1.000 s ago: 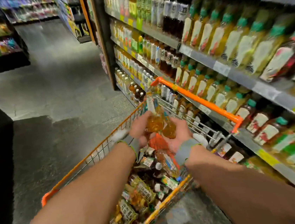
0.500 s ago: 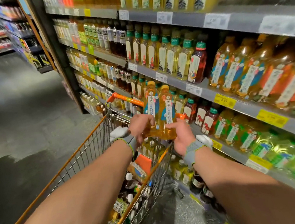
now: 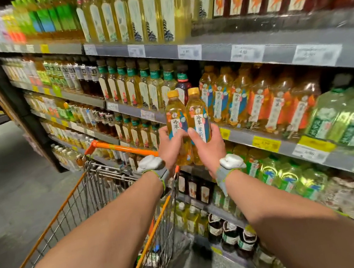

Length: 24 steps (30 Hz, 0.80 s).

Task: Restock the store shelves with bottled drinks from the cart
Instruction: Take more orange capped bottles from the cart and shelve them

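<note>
Two amber tea bottles with yellow caps and blue-white labels stand upright side by side in front of me. My left hand (image 3: 171, 148) grips the left bottle (image 3: 175, 120) and my right hand (image 3: 208, 150) grips the right bottle (image 3: 198, 120). Both are held up before the middle shelf (image 3: 267, 139), just left of a row of matching amber bottles (image 3: 229, 97). The orange wire cart (image 3: 102, 186) sits below my left arm, with a few bottles showing deep inside.
Tall shelving full of tea and drink bottles fills the right side, with price tags along grey shelf edges (image 3: 244, 52). Lower shelves hold green and dark bottles (image 3: 229, 235). The aisle floor (image 3: 11, 179) stretches to the left.
Both hands have lifted the two bottles out of the cart and raised them toward the middle shelf. My view has turned right and up to face the shelves.
</note>
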Tool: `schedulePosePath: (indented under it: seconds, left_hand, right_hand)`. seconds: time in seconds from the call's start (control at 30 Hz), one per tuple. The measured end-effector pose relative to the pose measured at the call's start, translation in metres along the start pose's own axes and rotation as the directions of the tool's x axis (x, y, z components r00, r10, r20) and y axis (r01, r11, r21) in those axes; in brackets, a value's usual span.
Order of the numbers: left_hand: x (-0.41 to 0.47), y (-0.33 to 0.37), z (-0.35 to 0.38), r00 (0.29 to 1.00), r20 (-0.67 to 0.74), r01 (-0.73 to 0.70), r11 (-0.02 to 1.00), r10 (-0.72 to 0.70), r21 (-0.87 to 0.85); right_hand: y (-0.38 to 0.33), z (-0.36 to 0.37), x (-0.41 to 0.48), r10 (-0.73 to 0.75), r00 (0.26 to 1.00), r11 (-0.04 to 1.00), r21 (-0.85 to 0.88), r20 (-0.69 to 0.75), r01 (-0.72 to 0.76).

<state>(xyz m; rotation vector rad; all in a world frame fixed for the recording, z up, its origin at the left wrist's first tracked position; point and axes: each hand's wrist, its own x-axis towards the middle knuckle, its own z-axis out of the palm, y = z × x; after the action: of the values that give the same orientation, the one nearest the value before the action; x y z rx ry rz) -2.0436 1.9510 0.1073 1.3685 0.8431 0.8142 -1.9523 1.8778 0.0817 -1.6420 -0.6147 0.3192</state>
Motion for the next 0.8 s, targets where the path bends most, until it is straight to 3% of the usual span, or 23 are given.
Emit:
schedulePosePath:
  seconds: [0.1,0.27,0.63,0.8]
  left_hand:
    - [0.019,0.001,0.015,1.000,-0.002,-0.010,0.997,0.010,-0.072]
    - [0.051,-0.001,0.038,0.996,0.082,-0.038,0.999,0.041,-0.033]
    - [0.091,-0.002,0.056,0.926,0.173,-0.365,0.914,0.336,0.177]
    - [0.091,-0.007,0.065,0.905,0.242,-0.396,0.901,0.350,0.177]
  right_hand:
    - [0.002,-0.003,0.013,-0.038,0.997,0.997,-0.072,-0.075,0.032]
    - [0.010,-0.004,0.039,-0.085,0.967,0.992,-0.108,-0.239,0.060]
    - [0.018,-0.003,0.061,-0.140,0.881,0.977,-0.207,-0.451,0.050]
    - [0.020,-0.013,0.057,-0.165,0.851,0.977,-0.199,-0.499,0.073]
